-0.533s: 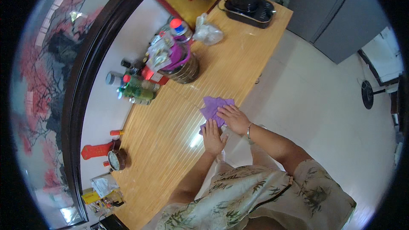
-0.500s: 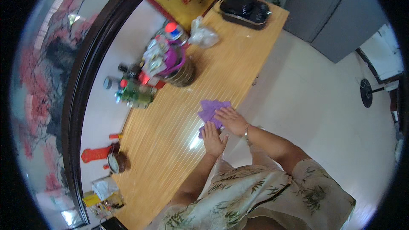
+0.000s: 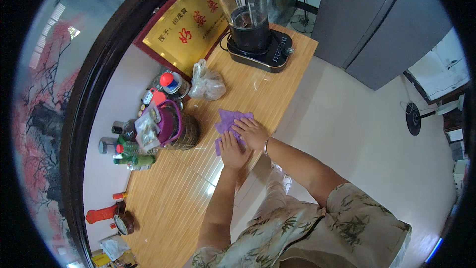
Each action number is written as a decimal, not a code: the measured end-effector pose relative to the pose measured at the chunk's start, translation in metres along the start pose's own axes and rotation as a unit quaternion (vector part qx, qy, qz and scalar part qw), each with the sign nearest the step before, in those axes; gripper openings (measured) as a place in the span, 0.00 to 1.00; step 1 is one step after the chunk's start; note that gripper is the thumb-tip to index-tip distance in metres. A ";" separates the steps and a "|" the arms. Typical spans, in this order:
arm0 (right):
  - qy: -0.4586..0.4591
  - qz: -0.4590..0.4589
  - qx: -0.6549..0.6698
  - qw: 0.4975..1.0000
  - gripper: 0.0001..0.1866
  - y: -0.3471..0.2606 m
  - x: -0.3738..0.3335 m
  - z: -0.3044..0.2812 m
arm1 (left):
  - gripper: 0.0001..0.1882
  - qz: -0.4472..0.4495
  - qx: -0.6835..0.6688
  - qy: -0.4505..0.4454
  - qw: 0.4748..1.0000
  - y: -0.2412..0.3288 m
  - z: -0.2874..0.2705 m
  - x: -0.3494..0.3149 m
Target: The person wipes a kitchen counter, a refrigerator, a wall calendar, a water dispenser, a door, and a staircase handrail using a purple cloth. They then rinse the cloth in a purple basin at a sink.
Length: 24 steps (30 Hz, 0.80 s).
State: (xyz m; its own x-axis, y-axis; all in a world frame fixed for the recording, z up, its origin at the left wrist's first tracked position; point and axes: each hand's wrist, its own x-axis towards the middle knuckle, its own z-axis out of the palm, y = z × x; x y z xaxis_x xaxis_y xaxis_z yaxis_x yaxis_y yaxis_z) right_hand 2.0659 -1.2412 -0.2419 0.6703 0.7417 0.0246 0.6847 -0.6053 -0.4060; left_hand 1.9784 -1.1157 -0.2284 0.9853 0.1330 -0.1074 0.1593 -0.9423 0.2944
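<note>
A purple cloth (image 3: 227, 118) lies spread and creased on the wooden tabletop (image 3: 166, 183), close to its right edge. My left hand (image 3: 232, 152) rests flat on the cloth's near part, fingers stretched out. Beside it my right hand (image 3: 252, 133) presses flat on the cloth's right side, fingers extended, with a bracelet on the wrist. Both palms face down and hide part of the cloth. Neither hand is closed around anything.
Left of the cloth stands a dark jar (image 3: 187, 131) with a purple handled lid, near several bottles (image 3: 136, 160). Farther off are a knotted plastic bag (image 3: 208, 83), a blender (image 3: 255, 32) and a gold plaque (image 3: 183, 25). A small pot (image 3: 125, 222) sits at the near left.
Both hands have shifted forward along the tabletop with the cloth beneath them, nearer the plastic bag and blender. The view has moved forward too. Both hands stay flat.
</note>
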 end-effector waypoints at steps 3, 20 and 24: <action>-0.013 0.029 -0.008 0.999 0.28 0.040 0.024 -0.011 | 0.54 0.040 -0.016 0.033 0.999 0.009 0.009 0.048; 0.038 0.007 0.040 0.998 0.25 0.226 -0.033 -0.125 | 0.40 0.221 -0.036 -0.055 0.973 0.163 0.031 0.142; 0.065 0.044 0.007 0.997 0.25 0.307 -0.026 -0.148 | 0.38 0.234 -0.039 -0.040 0.971 0.229 0.046 0.204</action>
State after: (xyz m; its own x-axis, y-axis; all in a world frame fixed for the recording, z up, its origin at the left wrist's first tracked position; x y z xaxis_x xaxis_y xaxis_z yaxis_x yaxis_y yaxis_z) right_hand 2.3005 -1.4889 -0.2322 0.7596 0.6416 0.1064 0.6183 -0.6615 -0.4245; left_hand 2.2131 -1.3183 -0.2265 0.9434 -0.3312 -0.0167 -0.2974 -0.8673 0.3992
